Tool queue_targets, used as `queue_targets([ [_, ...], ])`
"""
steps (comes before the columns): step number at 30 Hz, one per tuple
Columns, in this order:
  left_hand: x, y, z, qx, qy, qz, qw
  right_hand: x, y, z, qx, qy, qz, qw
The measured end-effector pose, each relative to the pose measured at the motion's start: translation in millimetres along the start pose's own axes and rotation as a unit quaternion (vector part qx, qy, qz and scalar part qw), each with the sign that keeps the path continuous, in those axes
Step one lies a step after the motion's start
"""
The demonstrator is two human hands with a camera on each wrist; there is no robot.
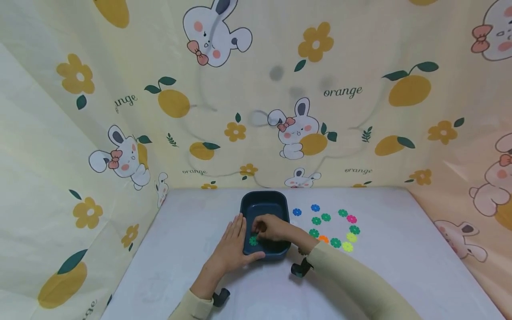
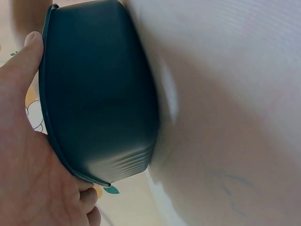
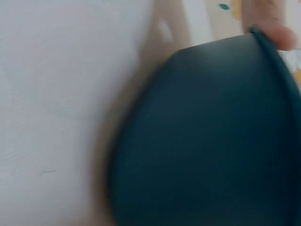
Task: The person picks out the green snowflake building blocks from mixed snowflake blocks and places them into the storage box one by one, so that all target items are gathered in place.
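The dark blue-green tray [image 1: 264, 206] with rounded corners stands upright on the desk [image 1: 160, 258]; inside is a green flower piece [image 1: 253, 241]. Loose flower pieces [image 1: 326, 217] of several colours lie at the tray's right.

Head cam looks forward and down from above, catching the table [image 1: 192, 240] and the sheet [image 1: 256, 84] behind. Both wrist cams [image 1: 221, 297] sit low, super close, turned sideways, sharing the outside of the box [image 2: 101, 89].

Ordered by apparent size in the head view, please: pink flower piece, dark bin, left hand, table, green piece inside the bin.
1. table
2. dark bin
3. left hand
4. pink flower piece and green piece: too alike to rank
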State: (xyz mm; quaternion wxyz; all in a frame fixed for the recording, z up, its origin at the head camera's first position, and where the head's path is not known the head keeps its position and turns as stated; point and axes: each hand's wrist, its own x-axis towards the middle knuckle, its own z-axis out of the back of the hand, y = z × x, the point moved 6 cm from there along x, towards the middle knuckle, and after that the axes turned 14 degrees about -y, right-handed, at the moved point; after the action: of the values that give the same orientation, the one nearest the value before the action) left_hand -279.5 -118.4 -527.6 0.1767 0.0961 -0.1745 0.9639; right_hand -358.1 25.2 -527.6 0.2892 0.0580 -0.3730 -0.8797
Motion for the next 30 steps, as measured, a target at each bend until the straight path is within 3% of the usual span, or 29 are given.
queue_targets([
  [7, -0.6, -2.9, -2.4, -0.005, 0.002, 0.001, 1.0, -15.6, 2.4, 30.9, 0.016, -0.06, 0.024, 0.9977],
  [14, -2.3, 0.6, -3.5, -0.004, -0.005, 0.002, 1.0, -32.9, -8.6, 64.2, 0.012, -0.111, 0.02, 0.9935],
  [23, -0.8, 0.6, -1.6, -0.001, -0.005, 0.005, 1.0, -56.4, -24.2, 92.2, 0.015, -0.203, -0.001, 0.9792],
  [30, -0.8, 0.0, -1.2, 0.005, -0.006, 0.008, 0.9999, -71.4, -45.7, 100.3, 0.027, -0.213, -0.015, 0.9766],
])
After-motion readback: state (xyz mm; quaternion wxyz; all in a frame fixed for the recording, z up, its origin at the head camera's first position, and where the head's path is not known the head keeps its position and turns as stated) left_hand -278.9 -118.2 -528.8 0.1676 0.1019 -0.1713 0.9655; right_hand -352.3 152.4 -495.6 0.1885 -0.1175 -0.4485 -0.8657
